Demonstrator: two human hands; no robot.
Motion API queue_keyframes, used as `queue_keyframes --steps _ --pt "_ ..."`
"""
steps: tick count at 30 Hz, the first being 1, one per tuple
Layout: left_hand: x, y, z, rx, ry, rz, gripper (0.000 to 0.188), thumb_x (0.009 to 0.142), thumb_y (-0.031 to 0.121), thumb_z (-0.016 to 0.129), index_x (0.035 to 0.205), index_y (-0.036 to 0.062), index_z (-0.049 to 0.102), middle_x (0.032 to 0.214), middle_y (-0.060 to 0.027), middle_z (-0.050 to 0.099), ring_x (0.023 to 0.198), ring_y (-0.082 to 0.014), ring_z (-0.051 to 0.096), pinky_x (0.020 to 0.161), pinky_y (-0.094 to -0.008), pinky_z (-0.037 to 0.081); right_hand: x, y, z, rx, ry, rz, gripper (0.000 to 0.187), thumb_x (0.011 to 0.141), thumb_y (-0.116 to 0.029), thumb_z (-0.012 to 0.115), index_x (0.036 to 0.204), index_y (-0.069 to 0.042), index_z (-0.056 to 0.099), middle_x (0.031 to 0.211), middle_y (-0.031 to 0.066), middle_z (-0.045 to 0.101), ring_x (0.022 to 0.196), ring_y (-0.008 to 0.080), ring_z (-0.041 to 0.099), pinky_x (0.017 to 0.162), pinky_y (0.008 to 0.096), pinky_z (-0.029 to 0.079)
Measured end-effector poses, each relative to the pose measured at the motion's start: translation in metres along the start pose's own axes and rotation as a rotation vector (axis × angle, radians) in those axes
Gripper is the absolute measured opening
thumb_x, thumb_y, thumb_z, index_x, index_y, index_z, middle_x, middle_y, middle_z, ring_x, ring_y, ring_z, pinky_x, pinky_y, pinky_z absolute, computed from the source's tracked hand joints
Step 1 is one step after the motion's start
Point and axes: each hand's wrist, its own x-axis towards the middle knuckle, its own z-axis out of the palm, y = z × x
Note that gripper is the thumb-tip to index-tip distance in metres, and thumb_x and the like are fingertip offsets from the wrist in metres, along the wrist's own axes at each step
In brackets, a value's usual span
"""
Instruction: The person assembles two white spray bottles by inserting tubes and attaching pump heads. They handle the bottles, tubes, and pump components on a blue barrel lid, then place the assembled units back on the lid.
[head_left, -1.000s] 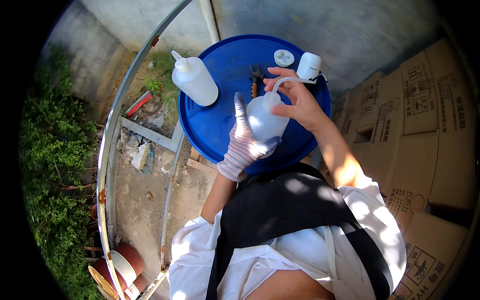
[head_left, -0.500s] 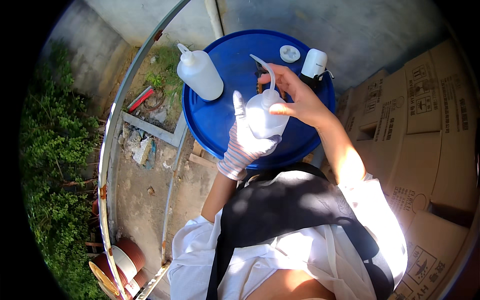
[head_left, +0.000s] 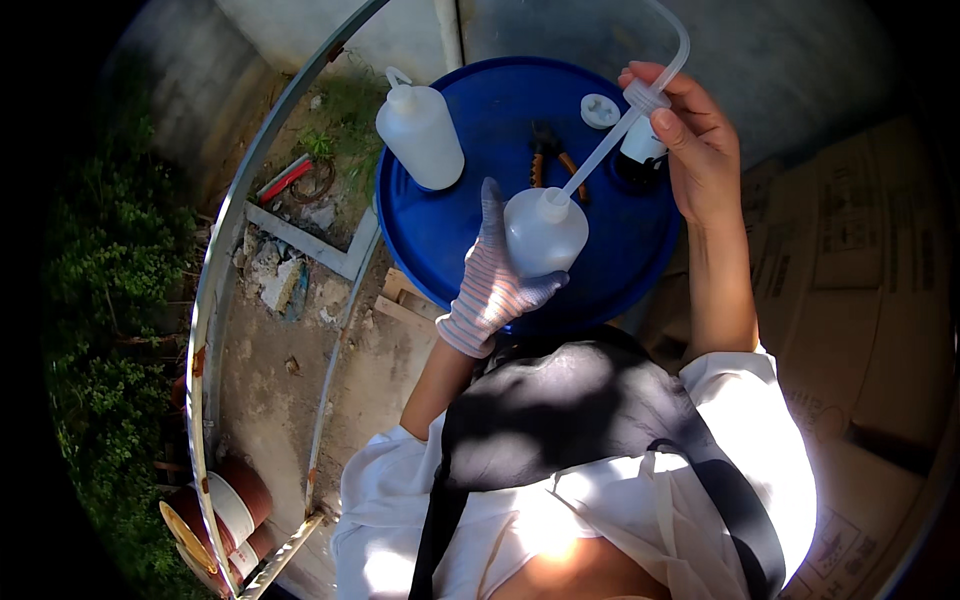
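My left hand (head_left: 493, 275), in a striped grey-white glove, is closed around a translucent white squeeze bottle (head_left: 545, 238) above the blue drum. Bare and pinching, my right hand (head_left: 705, 150) grips the bottle's screw cap (head_left: 646, 97), up and to the right of the open neck. A bent spout tube (head_left: 680, 55) rises from this cap, while its straight dip tube (head_left: 600, 158) slants down to the neck, its lower end at or in the opening. A second white squeeze bottle (head_left: 421, 137) with a curved spout stands on the drum at the left.
The blue drum lid (head_left: 490, 110) carries orange-and-black pliers (head_left: 548, 152), a white round cap (head_left: 600, 111) and a white-and-black pump device (head_left: 640, 150), partly behind my right hand. Cardboard boxes (head_left: 840, 300) stack up on the right. A curved metal rail (head_left: 203, 330) passes on the left.
My right hand has lifted the cap off the bottle and drawn it up and right, exposing the dip tube. The pliers show more fully. My left hand still holds the bottle.
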Motion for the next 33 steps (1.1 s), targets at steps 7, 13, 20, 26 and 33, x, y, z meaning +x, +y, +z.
queue_keyframes --steps 7,13,20,26,33 --pt "0.001 -0.007 -0.002 -0.046 0.035 0.084 0.141 0.059 0.029 0.089 0.152 0.0091 -0.015 0.124 -0.0263 0.057 0.108 -0.0438 0.061 0.094 -0.0472 0.051 0.016 0.0 -0.008 0.034 0.157 -0.075 0.039 0.091 -0.022 0.067 0.123 0.0 0.061 0.122 0.0139 0.064 0.116 0.0231 0.06 0.104 0.0347 0.04" --pt "-0.001 -0.007 -0.006 -0.009 0.03 0.054 0.141 0.059 0.03 0.089 0.152 0.0105 -0.016 0.122 -0.024 0.059 0.108 -0.0401 0.063 0.095 -0.0438 0.051 0.029 0.008 -0.024 0.099 0.286 0.005 0.041 0.094 -0.022 0.063 0.127 0.001 0.057 0.122 0.0167 0.063 0.117 0.025 0.058 0.102 0.0387 0.041" --pt "-0.021 -0.007 -0.023 -0.182 0.118 0.05 0.138 0.062 0.029 0.089 0.153 0.0158 -0.015 0.121 -0.0195 0.06 0.105 -0.0342 0.065 0.097 -0.041 0.051 0.046 0.099 -0.016 0.284 0.591 0.285 0.021 0.092 -0.022 0.067 0.107 -0.007 0.064 0.101 0.0026 0.066 0.089 0.0134 0.06 0.078 0.0288 0.047" --pt "-0.026 -0.014 -0.021 -0.124 0.18 0.05 0.135 0.068 0.04 0.085 0.152 0.0093 -0.016 0.122 -0.0214 0.06 0.106 -0.0354 0.065 0.093 -0.0418 0.052 0.025 0.205 0.013 -0.047 0.461 0.749 0.021 0.09 -0.024 0.069 0.097 -0.005 0.062 0.083 0.0017 0.061 0.07 0.0103 0.056 0.062 0.0256 0.047" --pt "-0.034 -0.003 -0.026 -0.053 0.191 -0.017 0.137 0.068 0.045 0.086 0.152 0.0104 -0.017 0.126 -0.0232 0.056 0.112 -0.0332 0.061 0.097 -0.0427 0.049 0.001 0.196 0.027 -0.636 0.374 0.496 0.053 0.086 -0.026 0.072 0.13 -0.001 0.055 0.134 0.0171 0.05 0.111 0.0251 0.058 0.088 0.0327 0.049"
